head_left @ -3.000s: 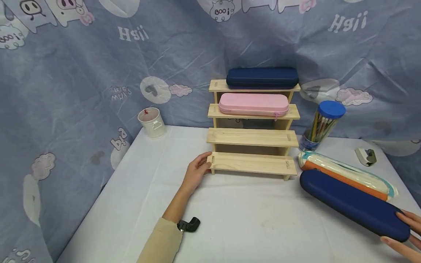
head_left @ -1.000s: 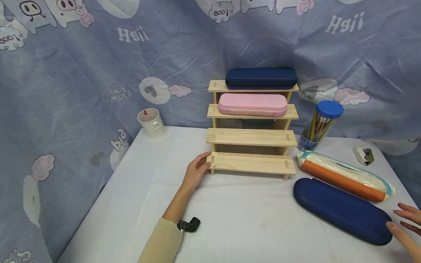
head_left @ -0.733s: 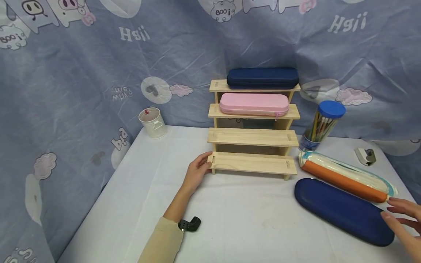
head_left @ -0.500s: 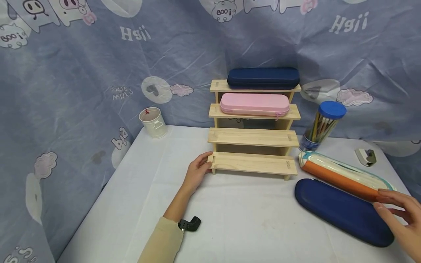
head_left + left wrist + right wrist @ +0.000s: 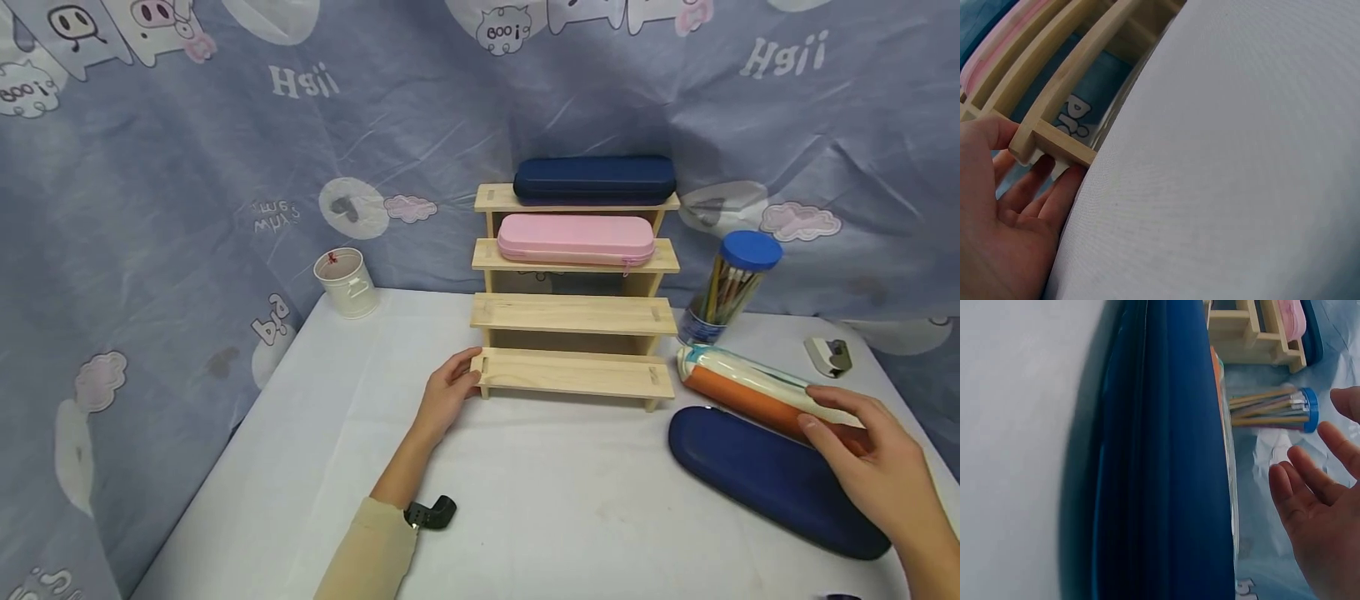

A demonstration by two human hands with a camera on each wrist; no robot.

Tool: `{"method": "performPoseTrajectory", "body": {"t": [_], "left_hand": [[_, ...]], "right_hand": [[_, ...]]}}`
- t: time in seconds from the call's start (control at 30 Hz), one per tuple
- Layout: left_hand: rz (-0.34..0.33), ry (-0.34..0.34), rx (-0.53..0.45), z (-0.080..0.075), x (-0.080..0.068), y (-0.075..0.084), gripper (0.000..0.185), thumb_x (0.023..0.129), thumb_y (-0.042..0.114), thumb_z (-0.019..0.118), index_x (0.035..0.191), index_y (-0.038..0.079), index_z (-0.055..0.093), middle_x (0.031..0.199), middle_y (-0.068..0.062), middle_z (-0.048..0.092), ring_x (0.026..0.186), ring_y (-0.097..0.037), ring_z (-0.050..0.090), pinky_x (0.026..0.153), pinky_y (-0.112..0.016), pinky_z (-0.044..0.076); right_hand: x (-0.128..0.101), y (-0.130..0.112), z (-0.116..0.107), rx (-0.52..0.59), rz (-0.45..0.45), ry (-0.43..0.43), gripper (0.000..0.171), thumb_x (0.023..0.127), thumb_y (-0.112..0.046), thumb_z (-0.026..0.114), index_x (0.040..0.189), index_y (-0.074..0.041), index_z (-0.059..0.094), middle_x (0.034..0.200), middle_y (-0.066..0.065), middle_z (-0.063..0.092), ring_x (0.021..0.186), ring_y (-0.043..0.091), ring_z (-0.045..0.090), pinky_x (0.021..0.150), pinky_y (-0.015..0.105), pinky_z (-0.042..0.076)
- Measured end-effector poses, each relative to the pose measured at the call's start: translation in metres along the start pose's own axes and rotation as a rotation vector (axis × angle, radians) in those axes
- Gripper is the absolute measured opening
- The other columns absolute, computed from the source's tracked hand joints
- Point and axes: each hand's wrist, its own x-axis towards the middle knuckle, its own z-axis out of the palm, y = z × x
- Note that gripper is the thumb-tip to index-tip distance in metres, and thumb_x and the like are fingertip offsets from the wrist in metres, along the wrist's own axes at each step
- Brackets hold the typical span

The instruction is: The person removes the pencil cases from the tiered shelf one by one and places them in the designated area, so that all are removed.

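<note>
In the head view my left hand (image 5: 444, 392) holds the left end of the lowest step of a wooden tiered rack (image 5: 573, 372). The left wrist view has the thumb on top of the board (image 5: 1075, 62) and fingers curled beneath it. My right hand (image 5: 873, 450) hovers over the clear and orange pencil case (image 5: 738, 387), fingers apart and holding nothing; the right wrist view also shows this hand (image 5: 1322, 500) spread. A navy blue case (image 5: 772, 475) lies in front of the orange one, partly under the right hand in the head view.
On the rack's upper steps sit a dark blue case (image 5: 596, 181) and a pink case (image 5: 576, 238). Right of it stands a blue-lidded jar (image 5: 727, 287) of pencil-like sticks. A small white and green object (image 5: 828, 357) lies farther right; a white bucket (image 5: 346, 283) stands back left.
My right hand has set the navy case on the table, let go of it, and moved left and away from me to above the orange case. The left hand has stayed on the rack.
</note>
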Motion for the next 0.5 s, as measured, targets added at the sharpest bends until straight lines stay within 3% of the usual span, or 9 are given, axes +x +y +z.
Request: {"method": "performPoseTrajectory", "body": {"t": [0.17, 0.5], "left_hand": [[0.011, 0.008, 0.001, -0.002, -0.001, 0.001, 0.038, 0.094, 0.017, 0.059, 0.132, 0.024, 0.058, 0.13, -0.004, 0.057, 0.11, -0.021, 0.061, 0.082, -0.034, 0.055], [0.013, -0.001, -0.023, 0.001, -0.001, 0.0, 0.039, 0.094, 0.015, 0.058, 0.131, 0.024, 0.058, 0.129, -0.003, 0.058, 0.108, -0.021, 0.062, 0.082, -0.034, 0.055]], "right_hand": [[0.012, -0.009, 0.017, 0.088, -0.07, -0.009, 0.053, 0.091, -0.01, 0.066, 0.14, -0.014, 0.047, 0.125, -0.009, 0.051, 0.099, -0.016, 0.045, 0.074, -0.002, 0.037], [0.034, -0.025, 0.047, 0.162, -0.076, -0.107, 0.054, 0.094, -0.019, 0.064, 0.143, -0.021, 0.044, 0.129, 0.011, 0.052, 0.106, -0.006, 0.048, 0.077, 0.0, 0.039]]}}
